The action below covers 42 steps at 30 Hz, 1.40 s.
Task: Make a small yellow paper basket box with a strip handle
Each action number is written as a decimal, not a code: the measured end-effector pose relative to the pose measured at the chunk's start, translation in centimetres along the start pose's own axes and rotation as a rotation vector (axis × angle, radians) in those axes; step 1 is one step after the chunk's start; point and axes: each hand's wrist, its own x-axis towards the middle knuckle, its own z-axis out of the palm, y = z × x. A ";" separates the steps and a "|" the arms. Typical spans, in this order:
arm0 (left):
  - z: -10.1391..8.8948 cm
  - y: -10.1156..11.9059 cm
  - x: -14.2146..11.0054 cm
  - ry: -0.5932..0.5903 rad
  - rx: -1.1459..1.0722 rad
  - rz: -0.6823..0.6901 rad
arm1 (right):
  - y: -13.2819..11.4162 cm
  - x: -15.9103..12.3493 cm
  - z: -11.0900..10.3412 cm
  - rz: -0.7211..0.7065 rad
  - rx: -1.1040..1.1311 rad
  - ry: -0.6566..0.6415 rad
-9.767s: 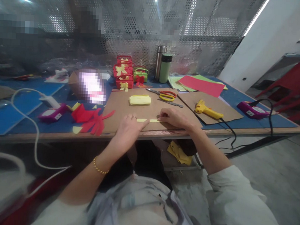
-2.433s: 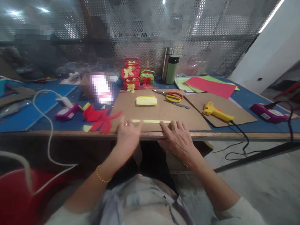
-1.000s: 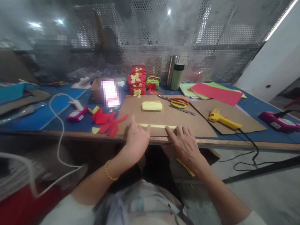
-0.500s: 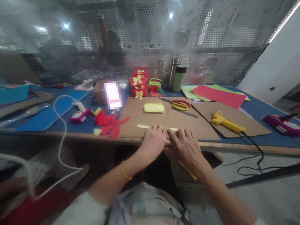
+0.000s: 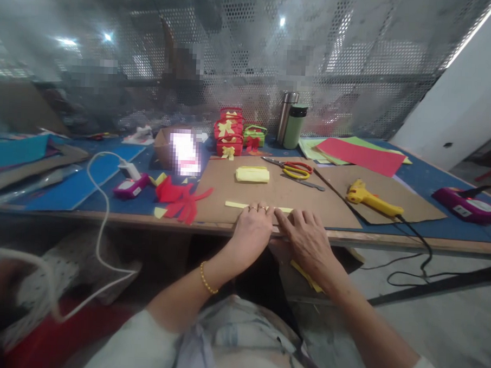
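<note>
From here I can see the left hand (image 5: pixel 254 230) and right hand (image 5: pixel 306 235) side by side at the front of the worktop (image 5: pixel 416 186), their fingers over a thin yellow strip (image 5: pixel 234 204) that lies flat on the cardboard (image 5: pixel 217 177). The thumbs come close together, and one end of the strip pokes out past the left hand. Whether either hand pinches it or only presses down, I can't tell; the fingers hide that.

Beyond them on the cardboard sits a yellow bundle (image 5: pixel 252 174), with the scissors (image 5: pixel 297 171) to its right. Further right, a yellow glue gun (image 5: pixel 375 202) lies on a second board (image 5: pixel 419 205). Over on the left there's cut red paper (image 5: pixel 179 200), and at the back, red boxes (image 5: pixel 229 132) stand beside a green box (image 5: pixel 254 135)
</note>
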 end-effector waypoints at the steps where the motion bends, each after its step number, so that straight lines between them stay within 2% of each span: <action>1: 0.0 0.1 0.0 0.003 -0.001 -0.004 | 0.1 -0.1 0.0 0.001 -0.002 0.005; 9: -0.2 0.3 0.0 -0.009 -0.010 -0.019 | 2.2 -0.9 0.0 -0.025 0.137 0.073; 17: -0.8 0.3 -0.1 -0.031 -0.029 -0.015 | 1.8 -2.0 0.3 0.033 0.006 0.206; 25: -0.1 0.3 -0.1 -0.002 -0.021 -0.008 | 2.5 -1.9 0.4 0.011 0.035 0.213; 38: -0.7 -0.3 0.3 -0.055 -0.015 -0.003 | 2.3 -1.9 0.1 0.099 0.068 0.175; 42: -0.6 -0.4 0.4 -0.046 -0.004 0.005 | 2.4 -1.6 -0.1 0.081 0.076 0.150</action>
